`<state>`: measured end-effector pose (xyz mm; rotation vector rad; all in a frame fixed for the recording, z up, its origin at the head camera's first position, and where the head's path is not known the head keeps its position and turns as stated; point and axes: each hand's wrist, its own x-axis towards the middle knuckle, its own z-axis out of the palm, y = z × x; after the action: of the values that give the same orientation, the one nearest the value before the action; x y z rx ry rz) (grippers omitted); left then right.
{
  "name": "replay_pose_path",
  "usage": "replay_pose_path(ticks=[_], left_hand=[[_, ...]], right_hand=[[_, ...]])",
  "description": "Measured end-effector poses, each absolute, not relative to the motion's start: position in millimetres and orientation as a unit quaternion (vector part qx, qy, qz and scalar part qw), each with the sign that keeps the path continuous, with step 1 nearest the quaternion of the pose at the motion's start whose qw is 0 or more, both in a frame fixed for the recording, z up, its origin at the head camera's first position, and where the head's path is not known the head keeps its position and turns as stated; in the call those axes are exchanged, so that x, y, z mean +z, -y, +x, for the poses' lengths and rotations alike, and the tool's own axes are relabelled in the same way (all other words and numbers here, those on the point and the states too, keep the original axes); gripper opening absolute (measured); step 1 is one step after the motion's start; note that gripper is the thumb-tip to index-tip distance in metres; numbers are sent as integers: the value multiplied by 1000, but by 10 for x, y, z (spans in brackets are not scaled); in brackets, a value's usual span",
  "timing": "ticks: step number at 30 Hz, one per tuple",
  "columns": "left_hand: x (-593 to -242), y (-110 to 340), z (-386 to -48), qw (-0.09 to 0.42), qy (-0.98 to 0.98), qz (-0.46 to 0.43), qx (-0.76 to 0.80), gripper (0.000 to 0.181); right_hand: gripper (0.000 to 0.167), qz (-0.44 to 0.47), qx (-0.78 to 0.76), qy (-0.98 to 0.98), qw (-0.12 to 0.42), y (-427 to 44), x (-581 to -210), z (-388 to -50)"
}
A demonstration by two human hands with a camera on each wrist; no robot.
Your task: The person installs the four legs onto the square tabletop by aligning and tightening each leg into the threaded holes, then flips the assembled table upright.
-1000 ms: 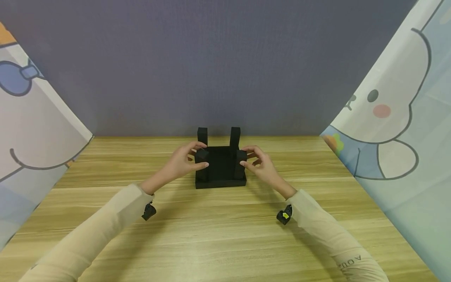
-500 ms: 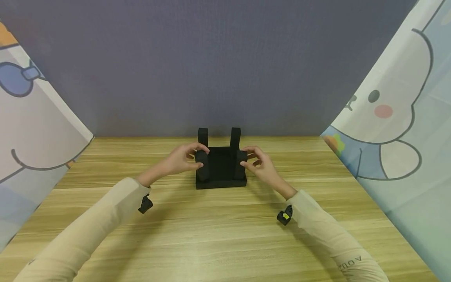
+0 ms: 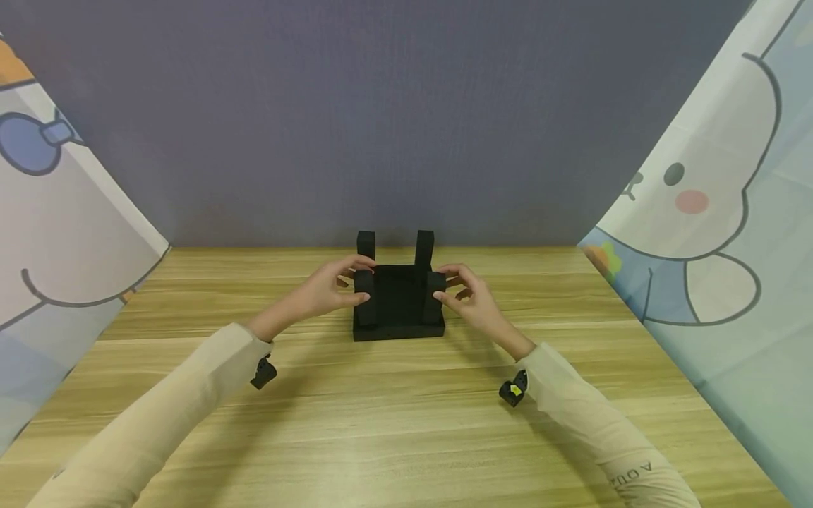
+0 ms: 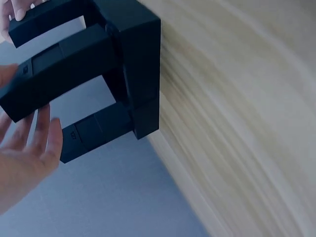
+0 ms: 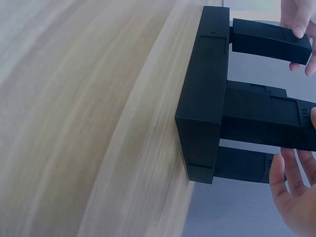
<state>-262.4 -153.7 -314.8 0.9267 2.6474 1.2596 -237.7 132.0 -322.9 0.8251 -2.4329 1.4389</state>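
Note:
A black square base stands on the table with black block-like posts upright at its corners. My left hand pinches the near-left post near its top, thumb in front and fingers behind. On the other side my right hand pinches the near-right post the same way. Behind them rise the far-left post and the far-right post, untouched. In the left wrist view the near-left post meets the base. Small raised marks show on the post in the right wrist view.
The wood-grain table runs back to a grey-blue wall panel. Cartoon-printed sheets hang at the left and right. A small black device sits at each wrist, the left one and the right one.
My left hand has shifted slightly, and the near-left post it holds has turned and tilted a little, now standing straighter. The right hand and the base have hardly moved.

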Motion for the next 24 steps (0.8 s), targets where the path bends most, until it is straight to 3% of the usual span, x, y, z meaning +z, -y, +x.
replay_pose_path(ticks=[6,11,19,24], left_hand=[[-3190,1541,-2561,2,-867,263,424,49],[-3197,1555,-2559,-7,-862,283,421,44],[-3091,1603,-2596,52,-857,326,396,43],[-3085,1615,-2611,59,-858,327,391,47]], right_hand=[[38,270,489,825,85,-1318,-3222,-2375],[38,270,491,824,87,-1314,-3224,-2380],[38,276,491,821,95,-1319,-3234,-2385],[38,277,491,821,92,-1320,-3237,-2379]])
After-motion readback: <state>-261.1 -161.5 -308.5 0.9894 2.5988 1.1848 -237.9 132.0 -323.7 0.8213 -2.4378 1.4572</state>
